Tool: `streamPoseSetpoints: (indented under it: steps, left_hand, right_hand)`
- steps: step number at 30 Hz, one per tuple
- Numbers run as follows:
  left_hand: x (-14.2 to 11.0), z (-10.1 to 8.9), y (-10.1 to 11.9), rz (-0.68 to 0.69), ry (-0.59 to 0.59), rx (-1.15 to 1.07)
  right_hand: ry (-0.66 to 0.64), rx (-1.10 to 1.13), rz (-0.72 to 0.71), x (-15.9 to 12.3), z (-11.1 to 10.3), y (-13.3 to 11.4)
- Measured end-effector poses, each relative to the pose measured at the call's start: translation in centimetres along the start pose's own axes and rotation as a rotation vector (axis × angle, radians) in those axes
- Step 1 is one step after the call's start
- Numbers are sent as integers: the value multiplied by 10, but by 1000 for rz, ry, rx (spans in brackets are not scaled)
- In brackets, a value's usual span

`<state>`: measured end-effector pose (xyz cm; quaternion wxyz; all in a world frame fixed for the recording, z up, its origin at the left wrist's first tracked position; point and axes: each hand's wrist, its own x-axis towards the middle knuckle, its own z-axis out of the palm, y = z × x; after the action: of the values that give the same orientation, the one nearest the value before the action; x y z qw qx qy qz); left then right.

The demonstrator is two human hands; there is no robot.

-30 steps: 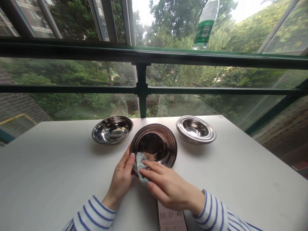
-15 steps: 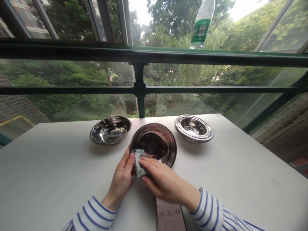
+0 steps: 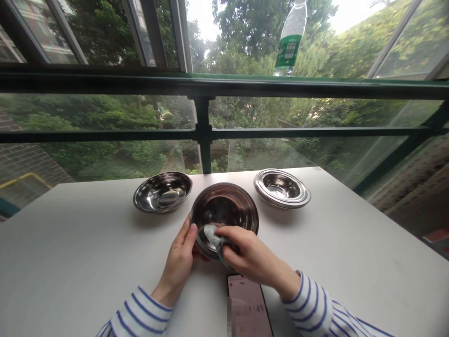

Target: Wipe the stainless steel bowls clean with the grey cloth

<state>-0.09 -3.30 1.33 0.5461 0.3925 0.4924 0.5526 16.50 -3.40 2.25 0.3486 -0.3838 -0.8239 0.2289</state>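
A shiny metal bowl [image 3: 224,210] is tilted up in front of me, its inside facing me. My left hand [image 3: 180,250] grips the bowl's left rim, thumb on the near side and fingers going behind it. In my right hand [image 3: 247,255] is a pale grey-green cloth [image 3: 212,235], pinched and pressed against the bowl's lower inside near the rim. Some of the cloth is hidden by the fingers and slightly blurred.
Another metal bowl [image 3: 163,193] lies at the back left of the white table [image 3: 105,262]. Stacked metal dishes [image 3: 282,188] sit at the back right. A phone [image 3: 247,306] lies by my right wrist. Beyond are a green railing [image 3: 224,87] and a plastic bottle [image 3: 289,47] on it.
My right hand has moved right with the cloth, which now looks more bunched and lies lower inside the bowl. My left hand keeps its grip on the rim. More of the phone shows.
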Motion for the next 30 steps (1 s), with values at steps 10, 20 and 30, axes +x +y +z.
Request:
streamPoseSetpoints:
  steps: [10,20,30]
  left_hand:
    - [-2,2,3,-40,-43,9]
    - [4,-3,2,-3,-48,-41]
    - [2,-1,2,-31,-23,-31]
  right_hand:
    - [71,-358,-95,40,9,18]
    - [-417,-91,-106,23,-11,7]
    - [-134,-541,-138,47,24,15]
